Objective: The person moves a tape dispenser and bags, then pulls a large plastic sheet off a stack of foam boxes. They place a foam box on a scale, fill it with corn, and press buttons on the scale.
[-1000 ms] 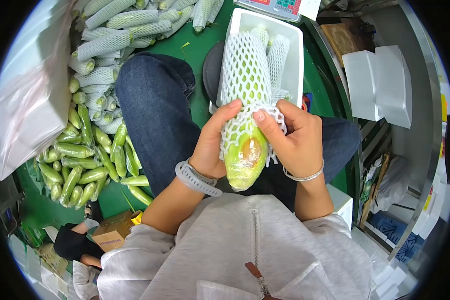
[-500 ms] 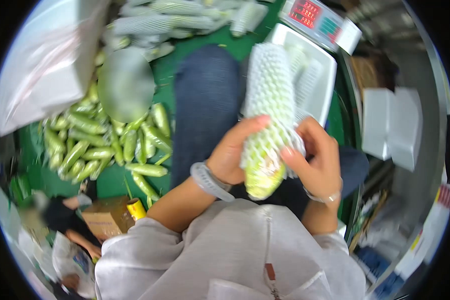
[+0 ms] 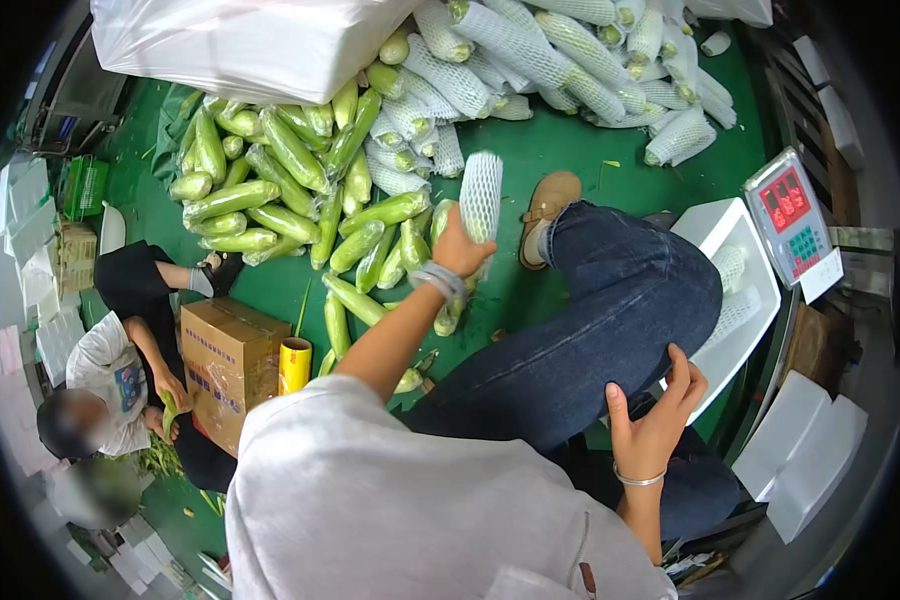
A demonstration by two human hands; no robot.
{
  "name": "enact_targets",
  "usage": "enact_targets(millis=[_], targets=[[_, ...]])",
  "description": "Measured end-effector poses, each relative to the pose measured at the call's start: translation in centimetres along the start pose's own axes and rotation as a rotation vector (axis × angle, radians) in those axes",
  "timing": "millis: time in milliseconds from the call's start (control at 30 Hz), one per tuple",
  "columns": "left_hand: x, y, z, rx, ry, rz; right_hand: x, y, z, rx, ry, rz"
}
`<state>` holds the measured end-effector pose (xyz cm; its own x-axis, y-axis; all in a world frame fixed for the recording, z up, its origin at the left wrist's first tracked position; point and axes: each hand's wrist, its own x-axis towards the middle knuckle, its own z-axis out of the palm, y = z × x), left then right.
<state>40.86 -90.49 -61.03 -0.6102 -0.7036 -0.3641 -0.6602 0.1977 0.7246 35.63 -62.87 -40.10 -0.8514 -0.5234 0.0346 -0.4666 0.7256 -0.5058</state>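
My left hand [image 3: 457, 248] is stretched forward over the green floor, closed around an ear of corn in a white foam net sleeve [image 3: 481, 198]. The sleeved end points away from me; my fingers cover its near end. Just left of that hand lies a heap of green ears in clear film [image 3: 290, 150]. Beyond it is a pile of foam-sleeved ears [image 3: 530, 50]. My right hand [image 3: 658, 420] holds nothing and is raised beside my right leg [image 3: 590, 320], thumb and fingers apart.
A white foam box [image 3: 765, 310] with sleeved ears inside stands right of my leg, beside a digital scale [image 3: 790, 215]. At left are a cardboard box [image 3: 225, 350], a yellow roll [image 3: 294, 365] and a seated person [image 3: 120, 385] holding something green. A large white plastic-covered block [image 3: 240, 45] stands at the back.
The sleeved ear has gone from both hands near my chest to my left hand alone, out forward and left. My right hand has let go. The view has shifted, showing more floor.
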Motion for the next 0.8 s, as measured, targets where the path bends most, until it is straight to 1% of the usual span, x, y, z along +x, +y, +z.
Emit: enact_targets(millis=[33, 100, 133, 200, 233, 300, 367, 400, 433, 467, 500, 567, 633, 667, 700, 767, 800], targets=[[0.7, -2.1, 2.4, 0.005, -0.005, -0.014, 0.0, -0.1, 0.4, -0.044, 0.022, -0.006], [2.2, -5.1, 6.5, 0.195, 0.124, -0.087, 0.4, 0.0, 0.6, -0.038, 0.01, -0.02], [2.5, -5.8, 8.0, 0.208, 0.11, -0.096, 0.4, 0.0, 0.7, -0.035, 0.01, -0.038], [3.0, -6.6, 10.2, 0.187, 0.303, -0.058, 0.8, 0.1, 0.9, -0.045, 0.002, -0.045], [2.9, -7.1, 10.5, 0.191, 0.288, -0.06, 1.0, 0.2, 0.9, -0.06, 0.005, -0.07], [2.3, -8.0, 10.5, 0.38, 0.411, 0.343, 1.3, 0.1, 1.0, -0.056, 0.013, -0.049], [-0.1, -6.7, 6.0, 0.449, 0.469, 0.297, 1.7, 0.0, 1.3, -0.005, 0.026, -0.052], [-1.1, -8.5, 5.4, 0.537, 0.563, 0.024, 1.8, -0.2, 1.5, 0.003, 0.045, -0.049], [-2.0, -11.8, 5.1, 0.622, 0.666, -0.202, 1.9, -0.7, 1.4, 0.006, 0.044, -0.02], [-2.8, -12.5, 3.4, 0.443, 0.449, -0.385, 1.8, -1.0, 1.4, -0.008, 0.022, -0.035], [-3.4, -12.3, 2.9, 0.251, 0.411, -0.558, 1.6, -1.0, 1.5, -0.024, 0.048, -0.08], [-0.3, -21.2, 5.6, -0.403, 0.284, -0.45, 1.6, -1.4, 2.5, 0.021, 0.127, -0.142], [-1.3, -16.1, 3.8, -0.516, 0.215, -0.743, 1.4, -2.0, 2.0, 0.034, 0.077, -0.114], [-1.4, -16.0, 3.8, -0.548, 0.294, -0.684, 1.1, -2.0, 2.1, 0.028, 0.109, -0.133], [-1.1, -16.0, 3.9, -0.585, 0.364, -0.609, 0.7, -1.9, 2.2, 0.05, 0.091, -0.124], [-2.0, -13.3, 2.8, -0.896, 0.219, -0.61, -0.3, -1.2, 2.5, 0.031, 0.095, -0.146], [-1.9, -13.8, 2.2, -0.904, 0.237, -0.611, -0.8, -0.8, 2.9, 0.032, 0.099, -0.145]])
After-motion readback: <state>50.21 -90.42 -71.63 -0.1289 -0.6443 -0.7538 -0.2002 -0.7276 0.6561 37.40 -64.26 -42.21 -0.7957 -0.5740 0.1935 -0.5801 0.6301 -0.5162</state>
